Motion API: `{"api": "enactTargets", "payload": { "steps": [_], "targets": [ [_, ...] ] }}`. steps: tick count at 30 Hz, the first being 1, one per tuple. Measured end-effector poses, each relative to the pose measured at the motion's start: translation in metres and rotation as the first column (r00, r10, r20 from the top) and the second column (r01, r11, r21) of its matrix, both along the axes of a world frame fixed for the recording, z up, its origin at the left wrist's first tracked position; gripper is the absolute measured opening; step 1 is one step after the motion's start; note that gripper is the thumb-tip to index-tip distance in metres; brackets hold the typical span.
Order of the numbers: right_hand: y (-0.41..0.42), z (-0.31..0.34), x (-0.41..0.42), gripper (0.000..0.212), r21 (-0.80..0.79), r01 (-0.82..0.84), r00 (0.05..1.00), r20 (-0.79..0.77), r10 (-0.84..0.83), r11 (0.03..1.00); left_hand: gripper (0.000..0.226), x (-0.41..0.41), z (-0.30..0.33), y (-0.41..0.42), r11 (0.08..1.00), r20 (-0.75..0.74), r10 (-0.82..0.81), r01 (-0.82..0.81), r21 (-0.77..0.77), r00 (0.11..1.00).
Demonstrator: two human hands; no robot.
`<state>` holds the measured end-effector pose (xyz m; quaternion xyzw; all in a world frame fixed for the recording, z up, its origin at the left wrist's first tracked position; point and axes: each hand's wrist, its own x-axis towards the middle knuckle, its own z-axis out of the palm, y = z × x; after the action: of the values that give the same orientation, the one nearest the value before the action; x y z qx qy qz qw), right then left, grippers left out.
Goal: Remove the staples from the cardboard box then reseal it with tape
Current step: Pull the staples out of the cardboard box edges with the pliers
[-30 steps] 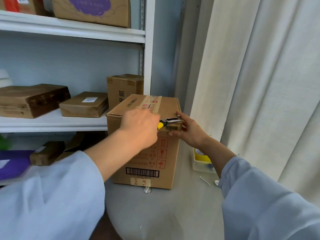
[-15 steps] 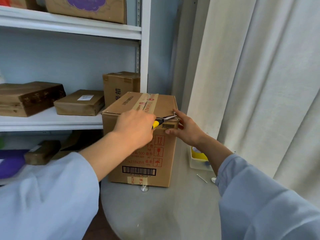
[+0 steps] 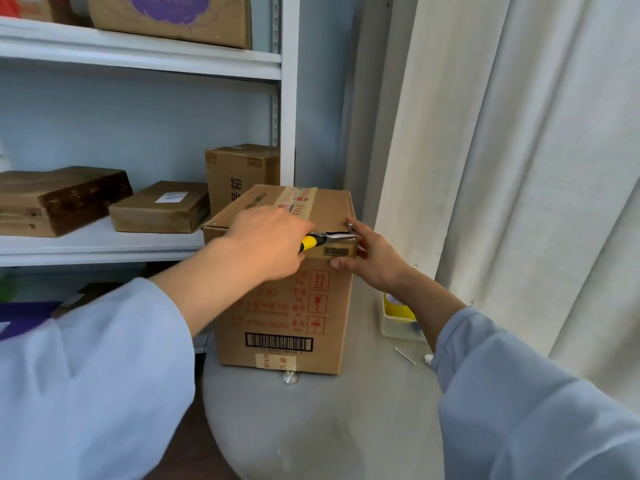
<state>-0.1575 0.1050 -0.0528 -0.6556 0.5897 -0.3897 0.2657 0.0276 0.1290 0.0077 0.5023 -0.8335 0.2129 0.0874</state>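
Note:
A brown cardboard box (image 3: 284,306) with red print and barcodes stands upright on a round grey table (image 3: 311,427). Clear tape with red print runs along the middle of its top. My left hand (image 3: 266,242) grips yellow-handled pliers (image 3: 320,240) whose metal jaws reach the box's near right top corner, where a staple (image 3: 349,224) sticks up. My right hand (image 3: 370,258) holds that same corner, thumb on the front face by a small barcode label and fingers around the right side.
A small clear tub (image 3: 400,322) with something yellow inside sits right of the box, with a loose nail (image 3: 406,355) near it. White shelves (image 3: 104,244) on the left carry several brown parcels. A pale curtain (image 3: 519,168) hangs on the right.
The view shifted slightly. The plier jaws have stayed at the near right top corner, and both hands remain on the box.

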Motion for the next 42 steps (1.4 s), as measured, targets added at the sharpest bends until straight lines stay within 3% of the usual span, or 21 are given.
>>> {"api": "enactTargets", "payload": {
  "steps": [3,12,18,22,29,33,39,42],
  "targets": [
    [0.001,0.0,-0.001,0.086,0.002,-0.004,1.0,0.009,0.004,1.0,0.034,0.001,0.005,-0.006,1.0,0.044,-0.005,0.005,-0.006,0.999],
    [0.003,0.0,-0.001,0.086,-0.002,0.008,1.0,0.004,-0.008,1.0,0.039,-0.001,-0.026,0.004,0.999,-0.175,0.042,-0.046,-0.018,0.984],
    [0.003,0.0,0.001,0.086,0.001,0.016,1.0,0.005,-0.016,1.0,0.051,-0.006,-0.043,0.012,0.995,-0.236,0.065,-0.082,-0.063,0.97],
    [0.005,0.002,0.002,0.085,-0.007,0.008,1.0,-0.001,-0.008,1.0,0.051,-0.001,-0.04,0.006,0.998,-0.211,0.033,-0.045,-0.054,0.977],
    [0.006,0.002,0.002,0.085,-0.01,0.003,1.0,-0.009,-0.003,1.0,0.049,0.006,-0.009,-0.007,0.999,-0.022,-0.032,0.032,-0.011,0.999],
    [0.008,0.004,0.003,0.085,0.001,0.007,1.0,-0.019,-0.007,1.0,0.04,0.007,-0.014,-0.008,0.999,-0.085,-0.049,0.049,-0.002,0.995],
    [0.012,0.021,0.002,0.085,0.006,-0.032,0.995,-0.096,0.033,0.999,0.046,0.007,-0.026,-0.008,0.999,-0.169,-0.032,0.031,-0.01,0.985],
    [0.019,0.034,0.005,0.066,-0.075,0.021,1.0,0.002,-0.021,0.997,0.045,0.008,-0.028,-0.009,0.999,-0.183,-0.035,0.032,-0.021,0.982]
  ]
}}
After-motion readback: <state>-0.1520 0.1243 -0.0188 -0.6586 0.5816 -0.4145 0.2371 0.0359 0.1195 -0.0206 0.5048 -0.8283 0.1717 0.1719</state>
